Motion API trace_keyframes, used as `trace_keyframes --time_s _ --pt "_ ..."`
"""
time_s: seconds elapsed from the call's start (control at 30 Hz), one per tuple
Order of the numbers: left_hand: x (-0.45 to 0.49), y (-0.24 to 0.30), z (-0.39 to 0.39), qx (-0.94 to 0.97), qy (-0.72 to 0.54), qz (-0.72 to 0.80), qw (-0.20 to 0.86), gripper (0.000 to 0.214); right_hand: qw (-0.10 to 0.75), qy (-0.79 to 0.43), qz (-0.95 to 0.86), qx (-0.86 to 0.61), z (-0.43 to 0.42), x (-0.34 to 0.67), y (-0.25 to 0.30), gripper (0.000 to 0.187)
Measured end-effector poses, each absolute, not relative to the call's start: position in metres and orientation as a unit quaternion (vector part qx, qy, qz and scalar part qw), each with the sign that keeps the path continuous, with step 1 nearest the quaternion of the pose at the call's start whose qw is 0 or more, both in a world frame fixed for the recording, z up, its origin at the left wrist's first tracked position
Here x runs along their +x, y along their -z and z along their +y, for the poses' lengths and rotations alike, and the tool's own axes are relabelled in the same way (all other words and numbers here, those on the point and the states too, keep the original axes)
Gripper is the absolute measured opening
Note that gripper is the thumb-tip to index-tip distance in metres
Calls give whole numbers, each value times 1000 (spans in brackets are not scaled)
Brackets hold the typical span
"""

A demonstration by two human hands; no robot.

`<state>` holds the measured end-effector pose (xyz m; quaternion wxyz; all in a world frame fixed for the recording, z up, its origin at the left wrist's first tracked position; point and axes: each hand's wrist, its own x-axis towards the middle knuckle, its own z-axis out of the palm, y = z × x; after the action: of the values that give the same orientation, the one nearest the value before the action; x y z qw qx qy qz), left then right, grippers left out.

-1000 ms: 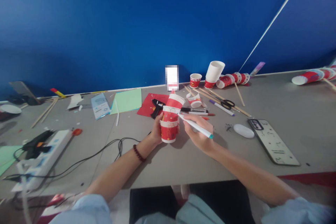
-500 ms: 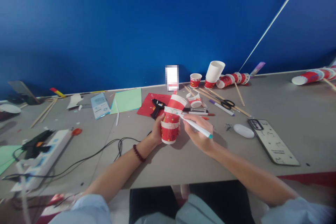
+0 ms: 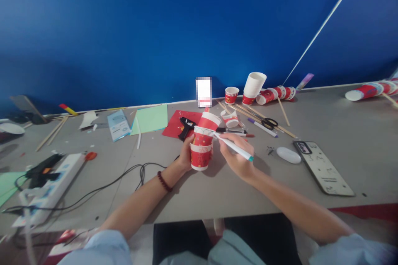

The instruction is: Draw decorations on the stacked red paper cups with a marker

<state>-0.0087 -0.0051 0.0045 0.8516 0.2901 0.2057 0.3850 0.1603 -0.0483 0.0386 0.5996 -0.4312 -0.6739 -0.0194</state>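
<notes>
Wrapped around a tower of red paper cups [image 3: 200,160], the left hand [image 3: 186,155] holds it roughly upright with a slight lean, while the right hand [image 3: 239,155] pinches a white marker [image 3: 231,147], its tip at the pale rim band [image 3: 203,131] of the middle cup [image 3: 204,138]. Marking that band looks to be the step in hand; the next move, I judge, calls for a steady tower, perhaps turned a little. What is inside the tower I cannot see. Beyond the grip and to its right, a row of joined cups [image 3: 276,94] lies sideways. Nearer the grip stands a nested stack [image 3: 255,85], white above and red at its foot, mouth open. Beside it, a small upright cup [image 3: 231,97] shows only white lining. Closest behind the marker lies a cut cup [image 3: 230,120], contents unclear.
</notes>
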Motion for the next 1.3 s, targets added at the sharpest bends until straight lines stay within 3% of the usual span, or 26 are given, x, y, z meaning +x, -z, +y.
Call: trace_keyframes --time_s 1.3 --pt "-10 -5 -1 247 -380 193 870 52 625 21 -644 -440 -47 164 -38 8"
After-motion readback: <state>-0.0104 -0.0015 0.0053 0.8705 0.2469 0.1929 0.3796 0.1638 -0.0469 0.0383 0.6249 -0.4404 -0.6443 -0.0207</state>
